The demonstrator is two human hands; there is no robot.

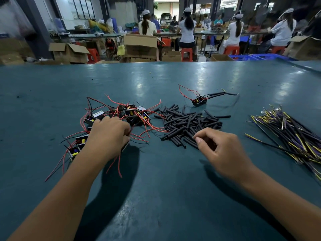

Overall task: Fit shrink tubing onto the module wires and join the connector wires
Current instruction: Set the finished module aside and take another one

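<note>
Left hand (109, 134) fingers seemingly grip a module (125, 145); right hand (220, 153) curls empty beside tubing pile (187, 124).

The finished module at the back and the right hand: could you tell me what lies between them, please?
In the head view, the pile of black shrink tubing lies between the finished module and the right hand.
</note>
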